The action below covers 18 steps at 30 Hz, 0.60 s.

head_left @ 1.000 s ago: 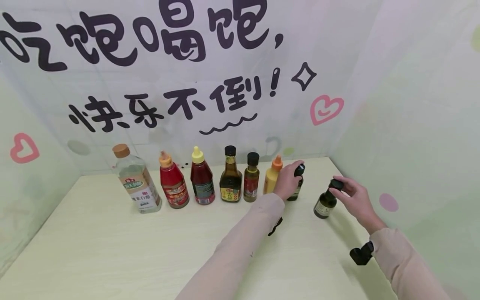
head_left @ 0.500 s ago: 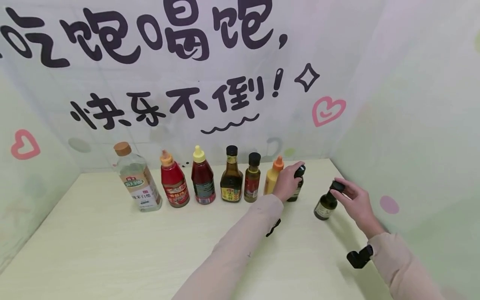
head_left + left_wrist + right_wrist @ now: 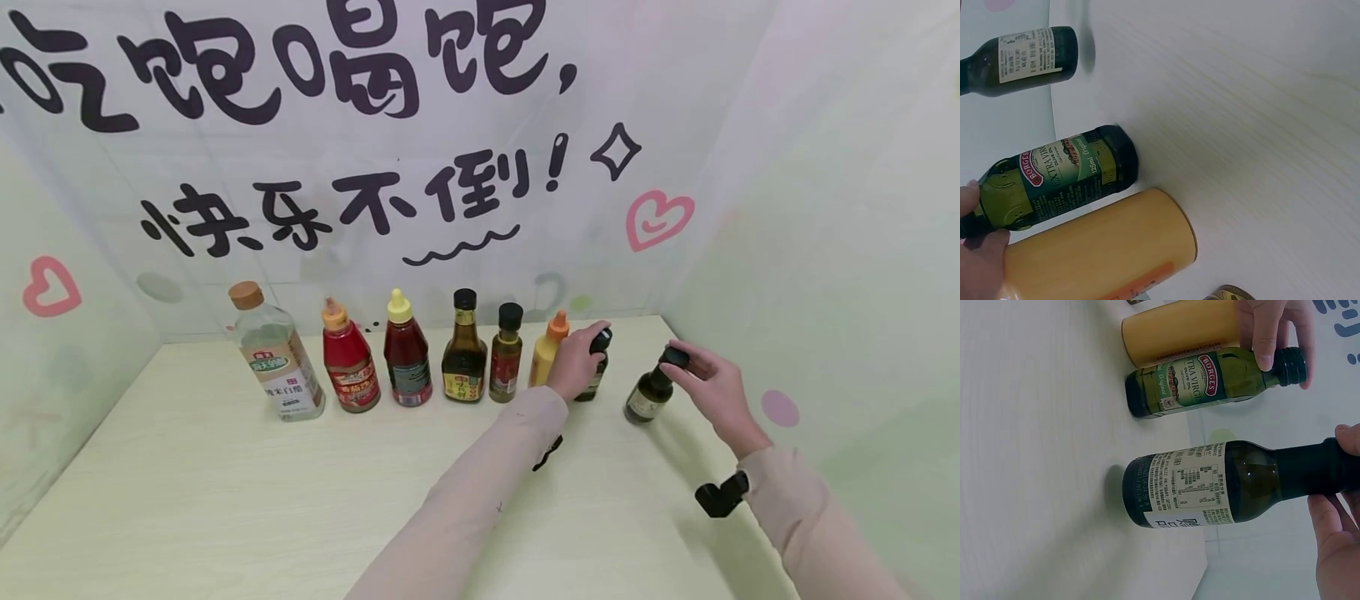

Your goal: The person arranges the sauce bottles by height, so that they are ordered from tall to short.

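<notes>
My left hand holds a green olive oil bottle by its neck, below the dark cap; this bottle stands upright at the right end of a row. To the right of it, my right hand pinches the capped neck of a dark sauce bottle between thumb and fingers. That bottle leans a little toward the hand and bears a pale label full of small print. Whether its base touches the table is hard to tell. A yellow squeeze bottle stands right against the olive oil bottle, partly hidden by my left hand.
Leftward along the back wall stand a small oil bottle, a dark soy sauce bottle, a dark red squeeze bottle, a red ketchup bottle and a large clear vinegar bottle. Side walls enclose the pale table.
My right hand has shifted the dark sauce bottle slightly back and left, toward the olive oil bottle. My left hand keeps its hold in the same place.
</notes>
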### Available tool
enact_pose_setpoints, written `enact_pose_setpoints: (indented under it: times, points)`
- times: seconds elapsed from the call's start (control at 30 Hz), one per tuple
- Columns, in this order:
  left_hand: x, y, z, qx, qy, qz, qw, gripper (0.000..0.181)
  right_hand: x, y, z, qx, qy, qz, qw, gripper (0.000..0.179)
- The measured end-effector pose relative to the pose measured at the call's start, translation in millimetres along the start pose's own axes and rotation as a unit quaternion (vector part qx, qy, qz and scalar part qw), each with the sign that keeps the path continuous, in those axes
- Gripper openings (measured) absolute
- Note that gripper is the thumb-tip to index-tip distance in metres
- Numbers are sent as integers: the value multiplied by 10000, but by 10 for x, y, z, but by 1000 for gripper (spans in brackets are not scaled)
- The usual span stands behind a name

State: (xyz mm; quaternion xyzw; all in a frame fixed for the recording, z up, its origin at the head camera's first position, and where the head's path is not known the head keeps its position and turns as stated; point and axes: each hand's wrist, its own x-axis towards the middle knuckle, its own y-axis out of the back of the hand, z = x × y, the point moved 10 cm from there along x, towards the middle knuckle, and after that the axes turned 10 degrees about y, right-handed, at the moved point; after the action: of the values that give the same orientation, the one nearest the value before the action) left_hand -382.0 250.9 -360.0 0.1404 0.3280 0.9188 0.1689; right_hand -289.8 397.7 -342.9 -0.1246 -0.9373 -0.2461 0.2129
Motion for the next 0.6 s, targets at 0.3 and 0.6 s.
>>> enact_pose_setpoints:
  times: [0.3, 0.6]
  points:
    - [-26, 14, 7, 29, 62, 6, 10000, 53, 137, -51, 51, -283, -313, -89, 9991, 50]
    - [-24, 5, 3, 119, 3, -13, 9999, 55, 268, -164, 102, -237, -619, -141, 9977, 56]
